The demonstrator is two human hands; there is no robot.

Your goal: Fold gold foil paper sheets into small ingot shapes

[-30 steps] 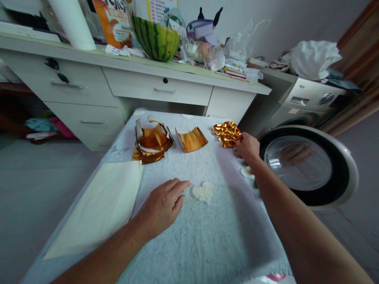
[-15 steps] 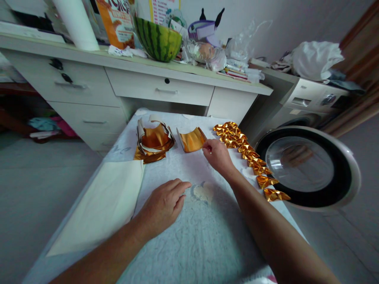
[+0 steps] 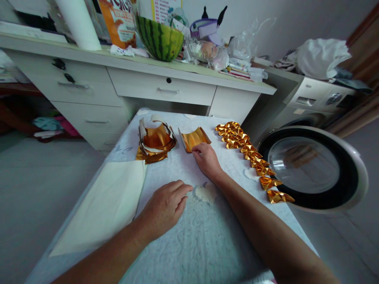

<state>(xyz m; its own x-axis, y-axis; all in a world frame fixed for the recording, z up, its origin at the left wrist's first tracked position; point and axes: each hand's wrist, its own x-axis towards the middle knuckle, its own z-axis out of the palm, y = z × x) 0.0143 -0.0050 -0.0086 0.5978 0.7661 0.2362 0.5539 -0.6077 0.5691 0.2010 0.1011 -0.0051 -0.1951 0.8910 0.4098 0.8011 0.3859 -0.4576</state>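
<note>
One light touch suits these curled gold sheets (image 3: 194, 137)

They lie on the worktop's (image 3: 180, 248) far part, between the larger gold bundle (image 3: 156, 138) and the folded gold pieces (image 3: 250, 154). My right hand (image 3: 207, 159) is at their near edge; whether I grip one, I cannot tell. Fingertips alone should spare them creases. My left hand (image 3: 166, 205) is loosely open, nearer me

The left hand (image 3: 166, 207) and right hand (image 3: 207, 161) are bare, with rounded knuckles and slender fingers. The left forearm (image 3: 114, 252) and right forearm (image 3: 260, 219) are bare too (right down to the near edge), smooth and broadening from narrower wrists.
</note>
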